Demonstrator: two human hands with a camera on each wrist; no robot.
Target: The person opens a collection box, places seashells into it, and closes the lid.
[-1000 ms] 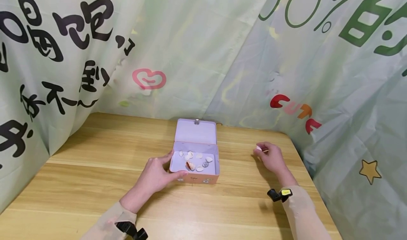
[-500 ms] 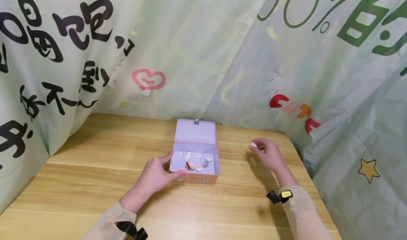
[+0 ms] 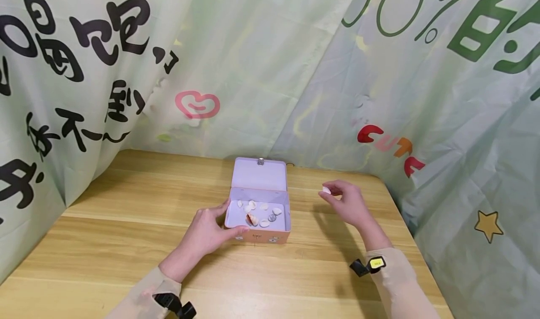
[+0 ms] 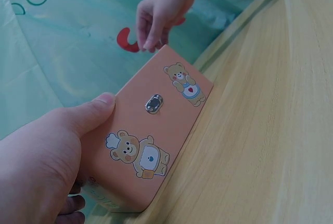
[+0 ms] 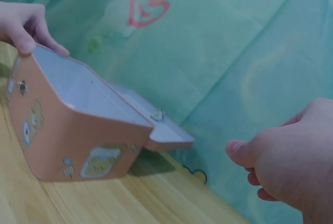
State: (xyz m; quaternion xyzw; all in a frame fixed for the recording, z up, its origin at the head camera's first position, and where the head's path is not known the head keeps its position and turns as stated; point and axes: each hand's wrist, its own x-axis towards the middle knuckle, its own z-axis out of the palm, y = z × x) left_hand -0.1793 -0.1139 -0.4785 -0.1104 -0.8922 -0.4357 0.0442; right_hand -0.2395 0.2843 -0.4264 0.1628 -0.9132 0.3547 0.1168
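Note:
An orange tin box (image 4: 140,130) with bear pictures stands on the table, its lavender lid (image 3: 259,174) thrown back. Several seashells (image 3: 264,224) lie spread over its lavender floor, one of them brown and white (image 3: 252,220). My left hand (image 3: 204,232) grips the box at its left front corner, thumb on the front rim and fingers along the left side. To the right of the box, above the table, my right hand (image 3: 348,201) pinches a small white shell (image 3: 326,190) between thumb and fingertips. In the right wrist view the hand (image 5: 283,156) hides that shell.
The wooden table (image 3: 126,244) runs up to a printed curtain (image 3: 253,75) at the back and sides. A metal clasp (image 3: 260,162) sits on the lid's edge. Black wrist cameras (image 3: 368,265) are worn over both sleeves.
My right hand has moved left toward the box and risen a little, carrying the white shell. My left hand and the box have stayed in place.

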